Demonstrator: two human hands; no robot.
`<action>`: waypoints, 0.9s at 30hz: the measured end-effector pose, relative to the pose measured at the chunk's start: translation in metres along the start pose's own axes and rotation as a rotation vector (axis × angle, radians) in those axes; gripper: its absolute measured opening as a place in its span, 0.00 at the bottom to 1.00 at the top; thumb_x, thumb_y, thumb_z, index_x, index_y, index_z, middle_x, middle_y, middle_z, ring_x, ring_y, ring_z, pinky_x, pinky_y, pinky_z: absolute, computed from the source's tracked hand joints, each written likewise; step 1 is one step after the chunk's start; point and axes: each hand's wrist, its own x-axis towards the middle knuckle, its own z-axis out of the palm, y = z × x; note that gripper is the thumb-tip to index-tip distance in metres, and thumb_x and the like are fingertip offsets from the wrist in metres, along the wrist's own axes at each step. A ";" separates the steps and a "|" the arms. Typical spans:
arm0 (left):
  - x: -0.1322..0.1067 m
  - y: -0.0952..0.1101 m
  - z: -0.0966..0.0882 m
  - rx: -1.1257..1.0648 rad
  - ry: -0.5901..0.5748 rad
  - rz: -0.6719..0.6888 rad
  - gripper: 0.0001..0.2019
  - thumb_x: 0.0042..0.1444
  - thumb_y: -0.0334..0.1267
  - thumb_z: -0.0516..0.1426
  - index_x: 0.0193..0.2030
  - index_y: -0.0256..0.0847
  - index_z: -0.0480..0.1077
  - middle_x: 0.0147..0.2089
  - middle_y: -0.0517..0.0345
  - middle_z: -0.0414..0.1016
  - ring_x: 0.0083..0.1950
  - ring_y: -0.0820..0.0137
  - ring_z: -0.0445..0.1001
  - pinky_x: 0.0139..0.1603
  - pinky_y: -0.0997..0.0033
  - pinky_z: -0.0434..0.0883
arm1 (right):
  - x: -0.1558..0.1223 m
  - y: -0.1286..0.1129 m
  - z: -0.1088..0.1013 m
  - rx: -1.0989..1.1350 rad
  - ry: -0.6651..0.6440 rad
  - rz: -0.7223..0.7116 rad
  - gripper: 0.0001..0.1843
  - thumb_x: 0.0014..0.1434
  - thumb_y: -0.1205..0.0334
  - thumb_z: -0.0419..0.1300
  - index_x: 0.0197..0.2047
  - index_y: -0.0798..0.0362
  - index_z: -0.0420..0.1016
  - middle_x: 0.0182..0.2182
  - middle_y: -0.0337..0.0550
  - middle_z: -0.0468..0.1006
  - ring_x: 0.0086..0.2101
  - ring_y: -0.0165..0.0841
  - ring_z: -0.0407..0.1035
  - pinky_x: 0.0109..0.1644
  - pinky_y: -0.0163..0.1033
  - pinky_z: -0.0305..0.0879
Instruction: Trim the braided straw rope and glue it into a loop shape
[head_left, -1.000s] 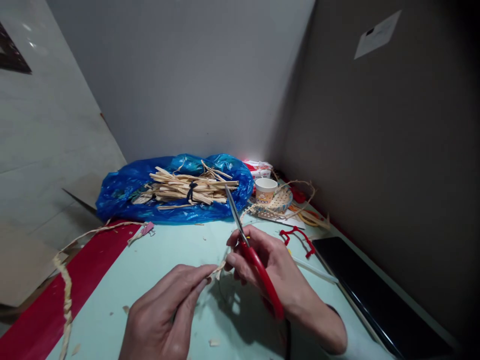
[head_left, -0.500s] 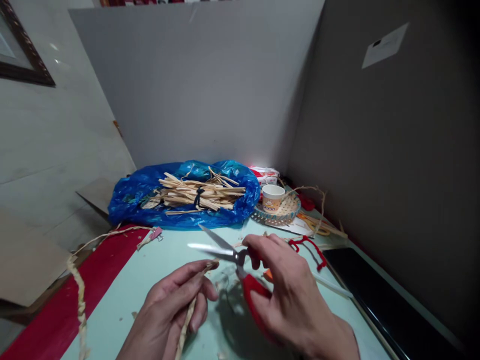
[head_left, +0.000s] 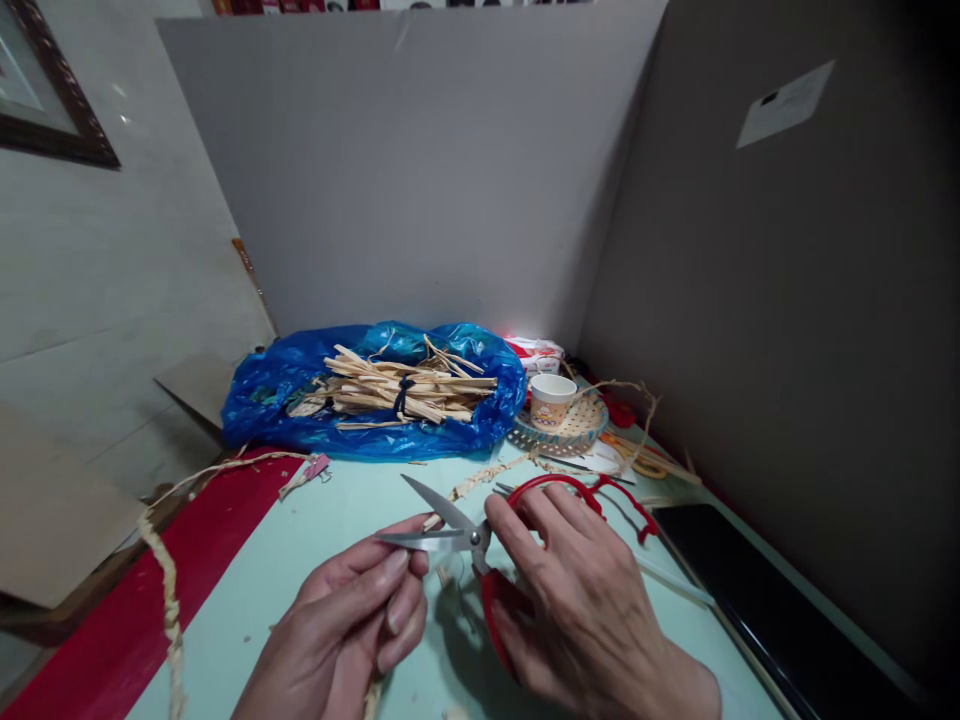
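My left hand (head_left: 349, 612) is closed around a twisted straw cord (head_left: 433, 522), pinched between thumb and fingers. The cord's tip pokes out above the fingertips, and its tail shows below the palm. Gripped in my right hand (head_left: 581, 590) are red-handled scissors (head_left: 472, 538) with the blades spread apart. The lower blade lies across my left fingertips, just below the cord's tip; whether it touches the skin I cannot tell. Behind the scissors runs a pale braided straw cord (head_left: 484, 478) on the table.
A blue plastic bag (head_left: 274, 390) at the back holds a tied straw bundle (head_left: 442, 388). Right of it, a paper cup (head_left: 553, 405) sits in a woven basket (head_left: 589, 425). A black flat device (head_left: 750, 570) lies right. A pink binder clip (head_left: 316, 466) holds another braid (head_left: 169, 590) at left.
The scissors have tilted and come down-left, so the lower blade now crosses my left fingertips at the cord. More of the red upper handle shows. The view has shifted slightly.
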 end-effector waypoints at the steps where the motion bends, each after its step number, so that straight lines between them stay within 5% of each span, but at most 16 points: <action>1: 0.000 0.000 0.000 0.000 -0.015 -0.002 0.09 0.46 0.21 0.60 0.31 0.34 0.82 0.24 0.51 0.75 0.20 0.74 0.67 0.17 0.78 0.63 | 0.000 0.000 0.000 -0.016 0.003 -0.007 0.22 0.55 0.63 0.56 0.53 0.57 0.67 0.36 0.47 0.68 0.36 0.41 0.58 0.36 0.44 0.55; 11: -0.004 -0.004 0.000 0.010 -0.128 0.058 0.05 0.44 0.24 0.66 0.27 0.37 0.81 0.22 0.56 0.73 0.20 0.77 0.63 0.18 0.80 0.65 | 0.002 0.003 -0.002 -0.114 0.145 -0.086 0.15 0.61 0.67 0.52 0.50 0.62 0.71 0.30 0.48 0.71 0.32 0.39 0.59 0.33 0.42 0.53; 27: -0.017 -0.001 0.014 0.111 0.033 0.077 0.08 0.47 0.20 0.61 0.26 0.35 0.79 0.25 0.55 0.73 0.22 0.77 0.64 0.20 0.80 0.67 | 0.000 0.002 -0.004 -0.120 0.195 -0.120 0.14 0.66 0.75 0.48 0.46 0.65 0.74 0.25 0.44 0.71 0.27 0.34 0.61 0.31 0.38 0.54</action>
